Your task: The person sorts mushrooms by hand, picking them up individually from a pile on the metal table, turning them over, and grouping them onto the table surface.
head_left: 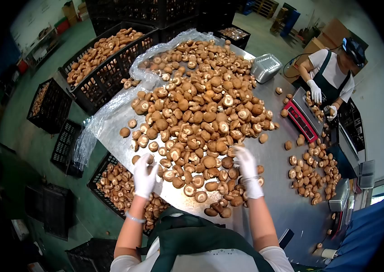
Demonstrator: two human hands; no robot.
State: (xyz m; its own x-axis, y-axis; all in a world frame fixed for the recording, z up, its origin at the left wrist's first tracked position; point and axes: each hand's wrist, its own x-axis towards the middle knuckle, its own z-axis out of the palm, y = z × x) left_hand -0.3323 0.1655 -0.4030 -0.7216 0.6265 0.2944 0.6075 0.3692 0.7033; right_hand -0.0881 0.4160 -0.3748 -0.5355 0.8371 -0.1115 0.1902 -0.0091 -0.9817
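A large heap of brown mushrooms (201, 109) covers the metal table (273, 172). My left hand (145, 176), in a white glove, is at the heap's near left edge with its fingers apart, beside a few loose mushrooms; nothing shows in its grasp. On the heap's near right side is my right hand (246, 170), also gloved. Its fingertips reach in among the mushrooms, and what they touch or hold is hidden. Below my left hand, a black crate (96, 180) of mushrooms stands by the table edge.
Clear plastic sheeting (93, 131) hangs over the left edge. Black crates (83, 102) stand at left. Clear plastic trays (265, 67) sit at back right. A co-worker (332, 75) in white gloves handles mushrooms at a red scale (301, 121). Another mushroom pile (314, 174) lies at right.
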